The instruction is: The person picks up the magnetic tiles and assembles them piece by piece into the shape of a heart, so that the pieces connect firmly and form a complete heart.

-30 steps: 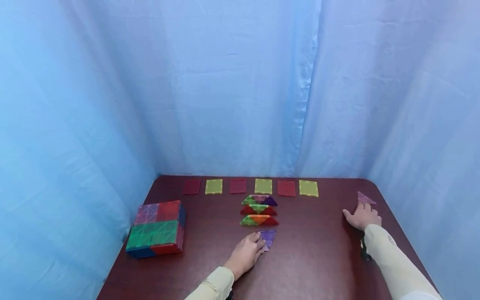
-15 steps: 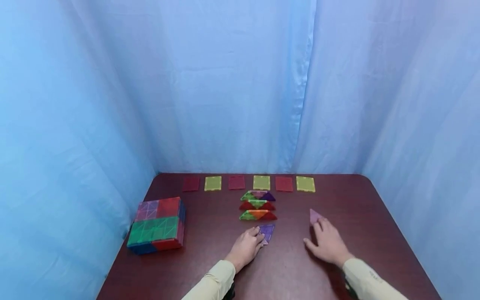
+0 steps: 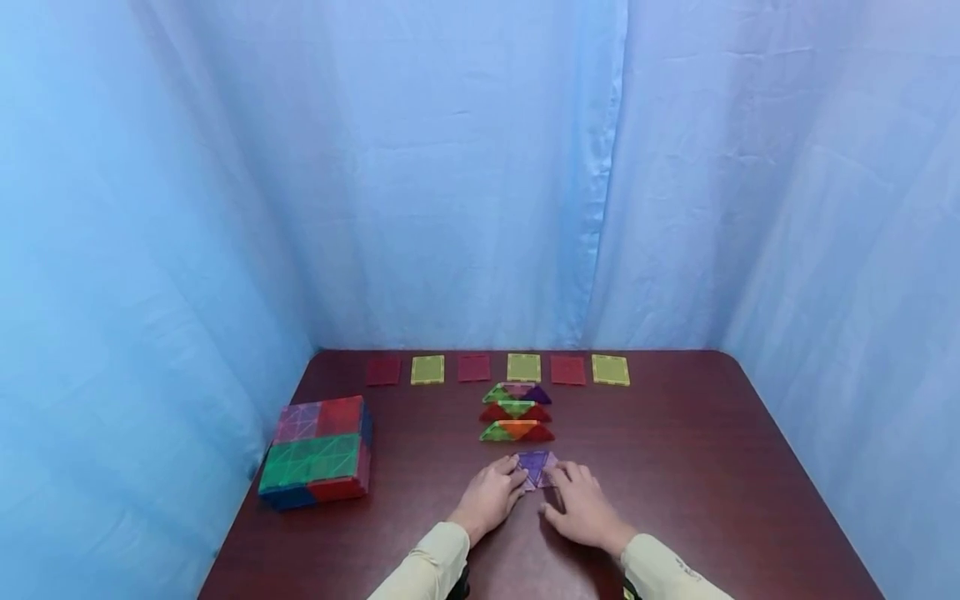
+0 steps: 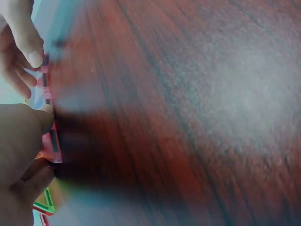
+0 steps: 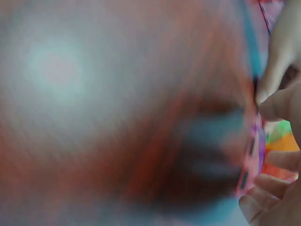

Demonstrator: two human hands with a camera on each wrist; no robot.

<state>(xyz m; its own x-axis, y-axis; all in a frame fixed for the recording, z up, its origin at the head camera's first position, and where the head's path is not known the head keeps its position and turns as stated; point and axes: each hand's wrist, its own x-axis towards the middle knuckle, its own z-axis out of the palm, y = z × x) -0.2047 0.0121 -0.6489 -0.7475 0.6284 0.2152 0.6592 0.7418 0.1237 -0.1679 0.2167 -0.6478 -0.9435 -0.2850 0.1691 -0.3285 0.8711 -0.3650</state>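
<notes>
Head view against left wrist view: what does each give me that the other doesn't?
Only the head view shows the stacked block of tiles at the table's left side and the whole row of red and yellow squares along the far edge. Only the left wrist view shows, low and close, the dark inserts in the near edge of the pink tiles. Both show the left hand, right hand and tabletop.

left hand [image 3: 489, 498]: touching triangle tiles [image 3: 533, 462] | right hand [image 3: 587, 510]: likewise | square tiles [image 3: 524, 367]: far edge

Cool light, glare on tabletop [image 4: 244, 89], blurry wrist views
</notes>
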